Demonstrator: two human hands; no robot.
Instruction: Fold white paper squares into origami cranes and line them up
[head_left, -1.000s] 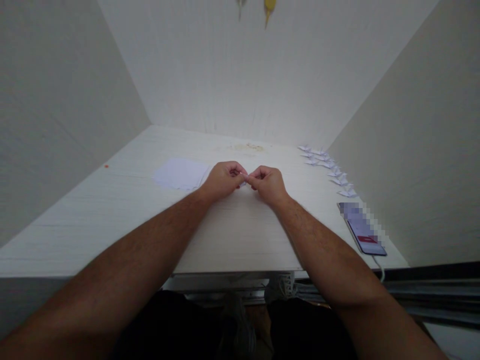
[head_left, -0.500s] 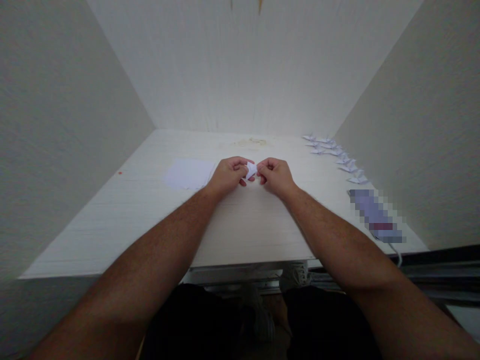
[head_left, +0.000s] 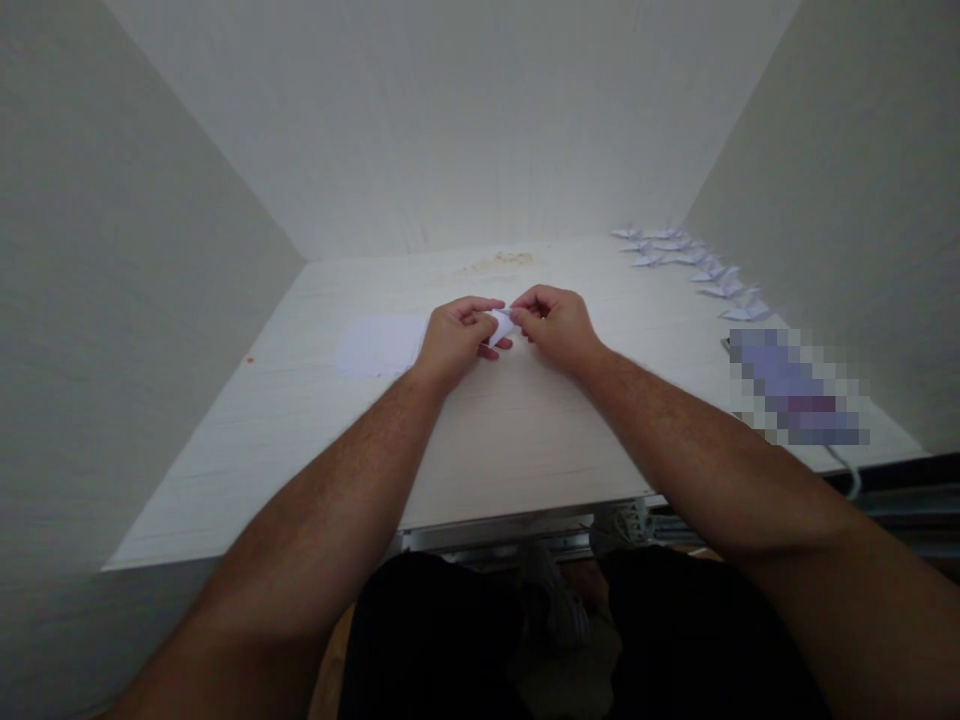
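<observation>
Two-handed, just right of the paper sheets [head_left: 377, 346]: pinching small folded paper [head_left: 502, 325] with left hand [head_left: 455, 335] and right hand [head_left: 561, 325] — match edges first, then crease lightly.

white tabletop [head_left: 525, 430] — faint grain, yellowish stain [head_left: 514, 259] toward far edge | far wall [head_left: 465, 120], left wall [head_left: 112, 250], right wall [head_left: 862, 200]: pale grey | light dim — darker below near edge

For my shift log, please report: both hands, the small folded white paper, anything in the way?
Left hand pinching small folded white paper. Right hand at its edge, grip unclear. Flat white paper sheets beside left hand, not between hands.
</observation>
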